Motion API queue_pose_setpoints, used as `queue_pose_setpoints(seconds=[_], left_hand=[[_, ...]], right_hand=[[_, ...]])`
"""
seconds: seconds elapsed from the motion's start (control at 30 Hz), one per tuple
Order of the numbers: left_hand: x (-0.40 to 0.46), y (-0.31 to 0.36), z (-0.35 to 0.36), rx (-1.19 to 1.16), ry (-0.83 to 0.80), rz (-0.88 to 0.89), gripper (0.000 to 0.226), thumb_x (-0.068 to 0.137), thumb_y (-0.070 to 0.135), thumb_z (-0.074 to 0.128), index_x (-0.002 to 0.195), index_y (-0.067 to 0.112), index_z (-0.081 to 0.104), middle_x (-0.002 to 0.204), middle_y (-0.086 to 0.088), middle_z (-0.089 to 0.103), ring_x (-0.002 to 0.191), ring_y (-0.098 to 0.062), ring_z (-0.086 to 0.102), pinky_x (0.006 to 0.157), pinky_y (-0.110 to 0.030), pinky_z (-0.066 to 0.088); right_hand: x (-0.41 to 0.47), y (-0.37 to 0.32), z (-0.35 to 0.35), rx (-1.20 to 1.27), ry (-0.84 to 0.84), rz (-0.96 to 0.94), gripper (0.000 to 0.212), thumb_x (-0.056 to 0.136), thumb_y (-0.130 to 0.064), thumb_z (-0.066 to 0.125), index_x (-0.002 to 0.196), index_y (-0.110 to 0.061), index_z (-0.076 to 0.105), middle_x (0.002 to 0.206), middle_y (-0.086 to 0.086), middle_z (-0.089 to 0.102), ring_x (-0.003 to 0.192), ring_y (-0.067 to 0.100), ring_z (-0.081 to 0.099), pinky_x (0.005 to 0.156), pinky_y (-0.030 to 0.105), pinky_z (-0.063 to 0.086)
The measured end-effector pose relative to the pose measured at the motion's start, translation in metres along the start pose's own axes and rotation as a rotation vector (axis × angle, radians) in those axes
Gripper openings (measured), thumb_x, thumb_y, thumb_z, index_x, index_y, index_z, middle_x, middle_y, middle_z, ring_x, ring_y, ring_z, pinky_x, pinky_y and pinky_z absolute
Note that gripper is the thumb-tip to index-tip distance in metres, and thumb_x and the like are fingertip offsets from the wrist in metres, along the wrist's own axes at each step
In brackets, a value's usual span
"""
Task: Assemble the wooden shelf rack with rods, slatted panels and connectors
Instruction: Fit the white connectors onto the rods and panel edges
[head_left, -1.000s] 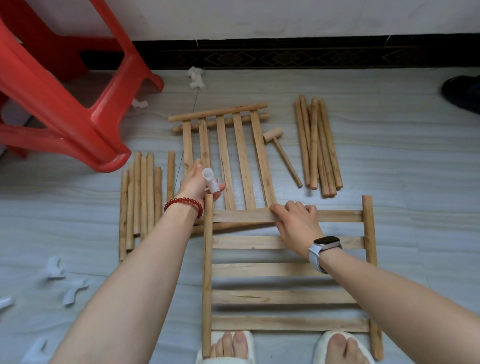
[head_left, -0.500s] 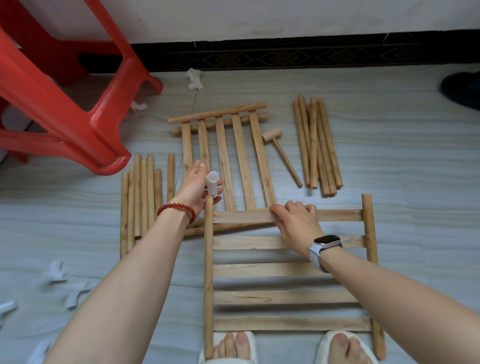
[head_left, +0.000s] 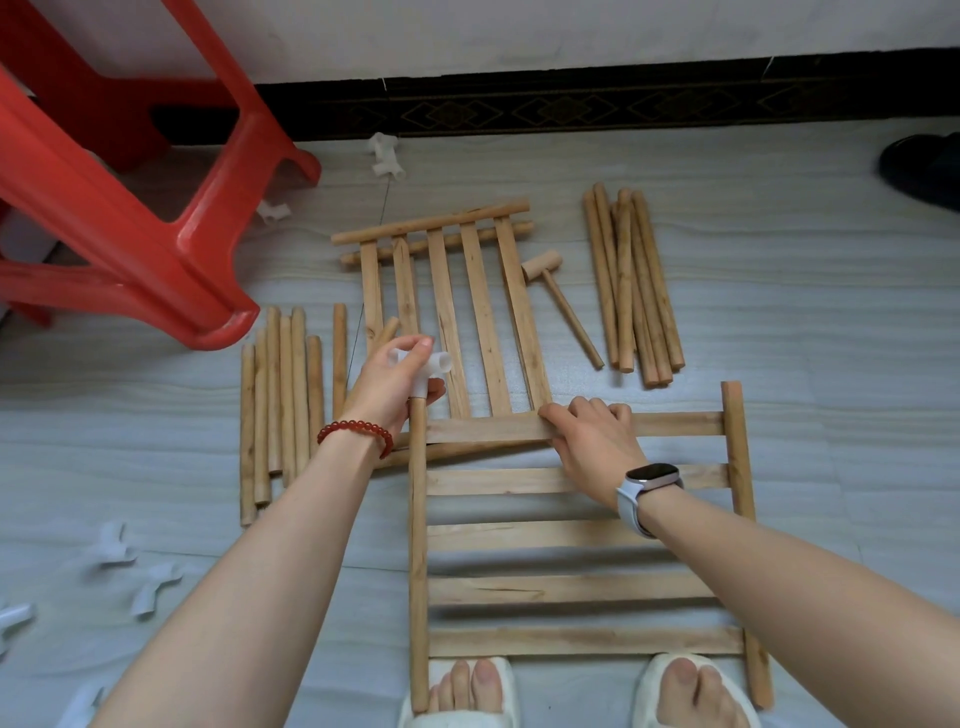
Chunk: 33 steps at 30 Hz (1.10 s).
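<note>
A slatted wooden panel (head_left: 571, 590) lies on the floor in front of my feet. My left hand (head_left: 389, 382) grips a white plastic connector (head_left: 423, 371) sitting on the far end of the panel's left rod (head_left: 418, 545). My right hand (head_left: 592, 441) holds the panel's top slat (head_left: 488, 428), fingers curled over its far edge. A second slatted panel (head_left: 452, 291) lies beyond, partly under the first.
Bundles of loose rods lie at left (head_left: 283, 405) and right (head_left: 631, 280). A small wooden mallet (head_left: 561, 306) lies between them. White connectors are scattered at lower left (head_left: 150, 587) and near the wall (head_left: 385, 153). A red plastic stool (head_left: 119, 197) stands at upper left.
My left hand turned the white connector and brought it down onto the end of the panel's left rod. My right hand stayed on the top slat.
</note>
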<state>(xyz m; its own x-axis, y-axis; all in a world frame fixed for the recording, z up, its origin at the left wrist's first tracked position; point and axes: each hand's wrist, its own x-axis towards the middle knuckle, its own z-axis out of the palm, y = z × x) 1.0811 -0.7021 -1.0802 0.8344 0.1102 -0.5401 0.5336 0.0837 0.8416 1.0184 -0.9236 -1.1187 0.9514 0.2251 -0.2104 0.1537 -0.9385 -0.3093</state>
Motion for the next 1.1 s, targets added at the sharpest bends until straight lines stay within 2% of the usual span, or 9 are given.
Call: queue_pose_setpoints(seconds=[0.2, 0.3, 0.37, 0.47, 0.57, 0.83, 0.93, 1.03, 1.1], left_hand=[[-0.008, -0.005, 0.008, 0.069, 0.043, 0.064, 0.034, 0.093, 0.050, 0.046, 0.089, 0.019, 0.058, 0.064, 0.003, 0.057, 0.047, -0.005, 0.052, 0.064, -0.030, 0.048], [-0.012, -0.006, 0.008, 0.003, 0.059, 0.071, 0.051, 0.099, 0.050, 0.024, 0.086, 0.016, 0.059, 0.070, -0.003, 0.060, 0.049, -0.007, 0.050, 0.057, -0.026, 0.044], [-0.014, -0.007, 0.007, 0.031, 0.057, 0.101, 0.047, 0.102, 0.040, 0.021, 0.086, 0.016, 0.059, 0.079, -0.006, 0.057, 0.057, -0.009, 0.049, 0.054, -0.021, 0.044], [-0.018, -0.009, 0.006, 0.068, 0.049, 0.103, 0.038, 0.102, 0.031, 0.025, 0.088, 0.020, 0.057, 0.085, -0.006, 0.054, 0.062, -0.010, 0.051, 0.050, -0.018, 0.044], [-0.020, -0.007, 0.006, -0.051, 0.047, 0.060, 0.032, 0.100, 0.032, 0.032, 0.087, 0.020, 0.059, 0.081, -0.007, 0.053, 0.051, -0.012, 0.054, 0.057, -0.027, 0.042], [-0.024, 0.036, 0.018, -0.275, 0.006, 0.076, 0.028, 0.089, 0.025, 0.036, 0.090, 0.010, 0.060, 0.072, -0.007, 0.050, 0.048, -0.013, 0.045, 0.051, -0.025, 0.039], [-0.033, 0.064, 0.031, -0.288, -0.028, 0.072, 0.032, 0.089, 0.022, 0.035, 0.081, 0.005, 0.060, 0.066, -0.006, 0.050, 0.050, -0.013, 0.042, 0.050, -0.023, 0.035], [-0.048, 0.090, 0.039, -0.230, -0.051, 0.092, 0.026, 0.093, 0.019, 0.039, 0.079, 0.006, 0.057, 0.066, -0.006, 0.054, 0.050, -0.015, 0.049, 0.055, -0.027, 0.035], [-0.059, 0.103, 0.038, -0.130, -0.090, 0.082, 0.020, 0.095, 0.016, 0.042, 0.083, 0.007, 0.055, 0.073, -0.008, 0.057, 0.052, -0.016, 0.055, 0.057, -0.028, 0.039]], right_hand=[[0.001, 0.001, 0.001, -0.025, 0.002, -0.006, 0.026, 0.097, -0.019, 0.041, 0.122, -0.025, 0.047, 0.098, 0.002, 0.051, 0.094, 0.023, 0.044, 0.079, 0.034, 0.020], [0.002, 0.002, 0.004, -0.040, -0.004, -0.013, 0.024, 0.096, -0.017, 0.043, 0.119, -0.025, 0.046, 0.094, 0.000, 0.048, 0.091, 0.023, 0.043, 0.074, 0.033, 0.017], [0.005, 0.003, 0.005, -0.033, -0.013, -0.024, 0.023, 0.096, -0.018, 0.043, 0.118, -0.025, 0.045, 0.091, -0.001, 0.045, 0.086, 0.021, 0.039, 0.072, 0.033, 0.016], [0.009, 0.004, 0.005, -0.031, -0.043, -0.031, 0.023, 0.096, -0.020, 0.043, 0.118, -0.025, 0.045, 0.095, 0.000, 0.048, 0.088, 0.021, 0.040, 0.073, 0.033, 0.017], [0.011, 0.003, 0.004, -0.025, -0.040, -0.044, 0.023, 0.096, -0.020, 0.043, 0.119, -0.025, 0.045, 0.099, 0.001, 0.051, 0.093, 0.022, 0.043, 0.074, 0.033, 0.018], [0.025, 0.010, -0.045, -0.155, 0.123, -0.128, 0.020, 0.097, -0.028, 0.043, 0.117, -0.026, 0.048, 0.099, -0.001, 0.053, 0.097, 0.023, 0.049, 0.075, 0.035, 0.023], [0.021, 0.013, -0.073, -0.169, 0.194, -0.161, 0.017, 0.096, -0.029, 0.046, 0.111, -0.024, 0.051, 0.093, -0.003, 0.057, 0.092, 0.023, 0.051, 0.072, 0.034, 0.024], [0.017, 0.014, -0.107, -0.216, 0.200, -0.230, 0.013, 0.095, -0.026, 0.046, 0.107, -0.021, 0.049, 0.080, -0.004, 0.053, 0.080, 0.025, 0.053, 0.066, 0.032, 0.019], [0.011, 0.014, -0.127, -0.274, 0.164, -0.265, 0.016, 0.096, -0.028, 0.043, 0.109, -0.021, 0.046, 0.084, -0.003, 0.058, 0.073, 0.024, 0.054, 0.063, 0.030, 0.022]])
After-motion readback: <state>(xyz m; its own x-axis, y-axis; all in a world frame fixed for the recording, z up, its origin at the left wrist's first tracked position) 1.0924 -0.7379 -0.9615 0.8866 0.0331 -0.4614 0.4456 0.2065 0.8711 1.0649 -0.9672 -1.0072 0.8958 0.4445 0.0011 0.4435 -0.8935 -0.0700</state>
